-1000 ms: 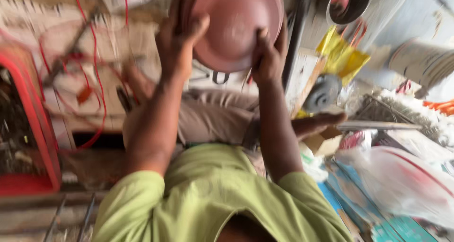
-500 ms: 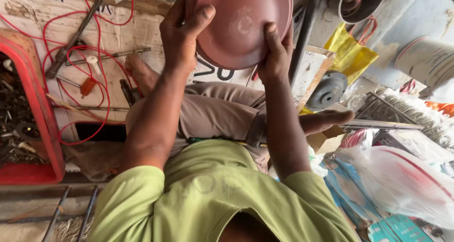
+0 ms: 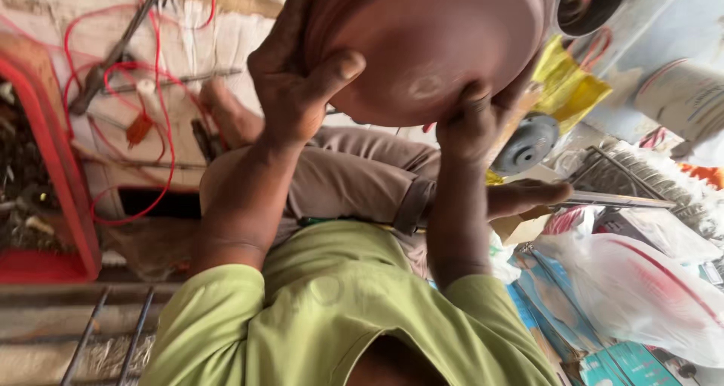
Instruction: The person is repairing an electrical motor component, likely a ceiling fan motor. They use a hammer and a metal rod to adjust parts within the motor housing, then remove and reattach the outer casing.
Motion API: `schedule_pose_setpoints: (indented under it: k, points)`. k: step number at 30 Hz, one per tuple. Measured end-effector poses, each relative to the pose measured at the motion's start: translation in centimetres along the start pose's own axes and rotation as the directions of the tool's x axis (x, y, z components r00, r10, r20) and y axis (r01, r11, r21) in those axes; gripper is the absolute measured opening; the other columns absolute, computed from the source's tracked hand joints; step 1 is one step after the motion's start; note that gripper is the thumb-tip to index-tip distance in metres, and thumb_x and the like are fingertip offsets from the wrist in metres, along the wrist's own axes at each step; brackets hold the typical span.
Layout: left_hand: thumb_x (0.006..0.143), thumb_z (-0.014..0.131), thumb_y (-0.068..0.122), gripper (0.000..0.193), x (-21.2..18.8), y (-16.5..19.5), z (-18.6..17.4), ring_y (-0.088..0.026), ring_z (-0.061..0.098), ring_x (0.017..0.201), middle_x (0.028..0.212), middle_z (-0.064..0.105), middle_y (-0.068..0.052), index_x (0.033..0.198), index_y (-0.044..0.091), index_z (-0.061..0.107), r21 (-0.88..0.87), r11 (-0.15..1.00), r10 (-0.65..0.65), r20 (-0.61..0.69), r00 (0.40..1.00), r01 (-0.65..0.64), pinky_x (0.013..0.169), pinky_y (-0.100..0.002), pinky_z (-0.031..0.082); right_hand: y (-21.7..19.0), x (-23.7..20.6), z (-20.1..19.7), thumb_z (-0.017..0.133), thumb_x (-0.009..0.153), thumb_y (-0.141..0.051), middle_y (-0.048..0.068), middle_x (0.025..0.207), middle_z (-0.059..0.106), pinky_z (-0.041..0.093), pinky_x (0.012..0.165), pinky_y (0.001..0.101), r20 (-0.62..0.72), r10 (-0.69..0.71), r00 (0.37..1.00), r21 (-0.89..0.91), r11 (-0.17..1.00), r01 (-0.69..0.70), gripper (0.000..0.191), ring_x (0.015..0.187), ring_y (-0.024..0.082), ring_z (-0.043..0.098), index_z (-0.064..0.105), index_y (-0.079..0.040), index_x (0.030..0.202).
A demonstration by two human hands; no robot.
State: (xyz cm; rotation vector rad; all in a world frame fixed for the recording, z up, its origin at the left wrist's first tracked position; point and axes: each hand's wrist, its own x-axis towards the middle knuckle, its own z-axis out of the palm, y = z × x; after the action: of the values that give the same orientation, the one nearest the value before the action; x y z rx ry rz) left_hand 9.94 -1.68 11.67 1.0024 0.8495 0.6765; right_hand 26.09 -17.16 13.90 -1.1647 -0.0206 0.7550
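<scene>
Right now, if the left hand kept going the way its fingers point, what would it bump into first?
The left hand already grips the reddish-brown bowl, thumb on its face and fingers curled round the rim, so the bowl is what it meets. Beyond that, depth is unclear.

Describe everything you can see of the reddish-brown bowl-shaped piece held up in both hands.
The reddish-brown bowl-shaped piece is round, smooth and dull, possibly metal or plastic, though I cannot tell which. Its domed side faces the camera, with a small round mark near the middle. It is held raised above the lap, its top cut off by the picture's edge. The left hand clasps its left rim, thumb pressed on the dome; the right hand grips the lower right rim. Nothing else touches it.
</scene>
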Motion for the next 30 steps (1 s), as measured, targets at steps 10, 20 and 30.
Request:
schedule_pose_setpoints:
  k: [10,20,30]
  points:
    - [0.098,0.081,0.014,0.072,1.0,-2.7,0.2,-0.017,0.064,0.124,0.141,0.066,-0.012,0.158,-0.007,0.047,-0.122,0.973,-0.209,-0.127,0.970,0.193,0.110,-0.031,0.051,6.0,1.9,-3.7,0.072,0.108,-0.008,0.013,0.140,0.057,0.046,0.113,0.0368,0.032,0.085,0.996,0.000,0.996,-0.085,0.065,0.123,0.021,0.055,0.038,-0.011,0.164]
    - [0.101,0.083,0.011,0.072,0.5,-0.9,-0.7,-0.020,0.056,0.132,0.148,0.059,-0.014,0.156,-0.009,0.042,-0.266,0.961,-0.067,0.033,0.997,0.073,0.118,-0.033,0.041,0.6,-0.5,0.8,0.068,0.108,-0.013,0.014,0.142,0.060,0.058,0.096,0.0401,0.225,-0.085,0.971,0.067,0.995,0.071,0.060,0.120,0.027,0.063,0.036,-0.019,0.158]
    - [0.100,0.081,0.016,0.076,1.8,-2.5,-0.8,-0.019,0.057,0.132,0.153,0.059,-0.014,0.160,-0.008,0.042,-0.169,0.973,-0.165,-0.050,0.985,0.155,0.116,-0.030,0.045,4.2,1.6,-0.8,0.076,0.107,-0.017,0.015,0.145,0.054,0.043,0.117,0.0393,0.038,0.051,0.998,-0.059,0.997,-0.048,0.065,0.132,0.024,0.053,0.040,-0.007,0.160]
